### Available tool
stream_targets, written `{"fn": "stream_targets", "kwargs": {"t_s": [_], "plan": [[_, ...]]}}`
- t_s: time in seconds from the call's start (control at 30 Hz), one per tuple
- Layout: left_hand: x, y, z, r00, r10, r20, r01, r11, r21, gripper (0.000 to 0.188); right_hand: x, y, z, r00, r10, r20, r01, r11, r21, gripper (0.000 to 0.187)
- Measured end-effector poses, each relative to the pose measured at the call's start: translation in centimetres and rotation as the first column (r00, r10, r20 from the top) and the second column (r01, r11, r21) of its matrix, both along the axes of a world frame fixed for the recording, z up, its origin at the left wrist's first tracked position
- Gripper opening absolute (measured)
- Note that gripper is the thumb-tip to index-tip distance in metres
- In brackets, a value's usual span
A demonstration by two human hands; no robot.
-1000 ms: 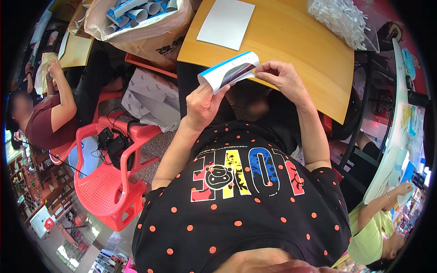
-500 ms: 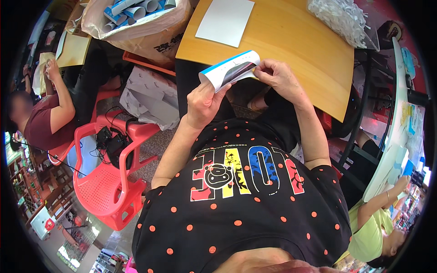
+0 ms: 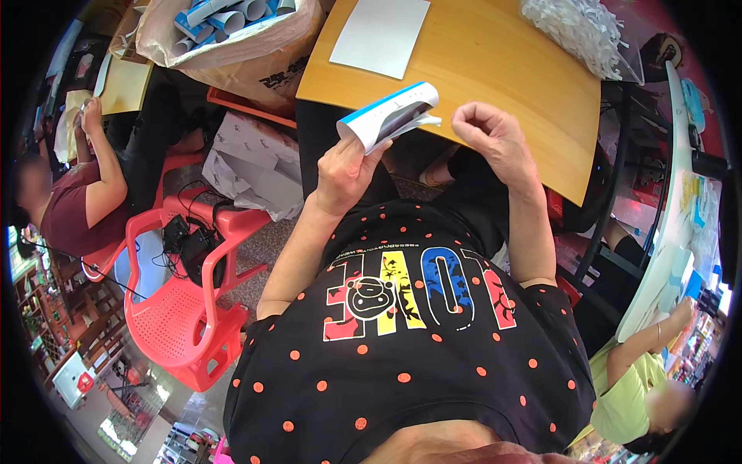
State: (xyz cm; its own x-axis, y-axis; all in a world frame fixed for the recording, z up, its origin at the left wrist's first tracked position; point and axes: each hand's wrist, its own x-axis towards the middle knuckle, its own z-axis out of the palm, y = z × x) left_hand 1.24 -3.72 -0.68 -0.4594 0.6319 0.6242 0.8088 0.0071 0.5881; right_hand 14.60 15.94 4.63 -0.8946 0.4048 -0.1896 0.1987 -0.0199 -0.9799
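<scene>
My left hand (image 3: 347,172) grips a curled printed sheet (image 3: 390,112), white with a blue stripe along its upper edge. Its thumb presses the lower side while the fingers are partly hidden behind the paper. A loose white end sticks out at the sheet's right side. Just right of that end, apart from the paper, is my right hand (image 3: 495,143), its fingers curled in with thumb and forefinger close together. Whether a small thing is between them does not show. Beyond the roll, a flat white sheet (image 3: 380,35) lies on the yellow wooden table (image 3: 479,58).
A large sack (image 3: 247,62) at the far left holds several blue-and-white paper rolls (image 3: 220,23). Tangled white strips (image 3: 572,35) are heaped at the table's far right. On my left stands a red plastic chair (image 3: 182,294) with black cables. Other people sit on both sides.
My right hand has come away from the sheet's right end and moved a little to the right. The left hand still holds the curled sheet in nearly the same place.
</scene>
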Motion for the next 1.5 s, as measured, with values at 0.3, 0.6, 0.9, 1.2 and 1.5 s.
{"fn": "stream_targets", "kwargs": {"t_s": [0.3,0.6,0.9,1.2,1.5], "plan": [[0.3,0.4,0.0,0.999,-0.019,0.048,0.02,1.0,-0.003,0.022,-1.3,-2.3,-0.7,0.966,0.016,-0.258,0.14,0.807,0.574,0.018],[0.3,1.1,-0.1,0.987,-0.069,0.143,0.072,0.997,-0.016,0.023,-0.3,-3.2,8.5,0.677,0.483,-0.556,-0.113,0.814,0.57,0.016],[0.0,1.4,3.0,0.167,-0.328,0.93,-0.077,0.936,0.344,0.026,0.0,29.0,7.2,0.771,-0.558,-0.306,0.397,0.046,0.917,0.039],[-1.2,2.3,2.6,0.051,-0.345,0.937,-0.208,0.914,0.347,0.023,-2.5,1.8,2.0,0.904,-0.252,-0.345,0.38,0.845,0.376,0.005],[-0.8,3.4,2.7,0.133,-0.304,0.943,-0.163,0.932,0.323,0.029,-3.1,-1.9,-1.1,0.899,-0.374,-0.229,0.393,0.919,0.039,0.009]]}}
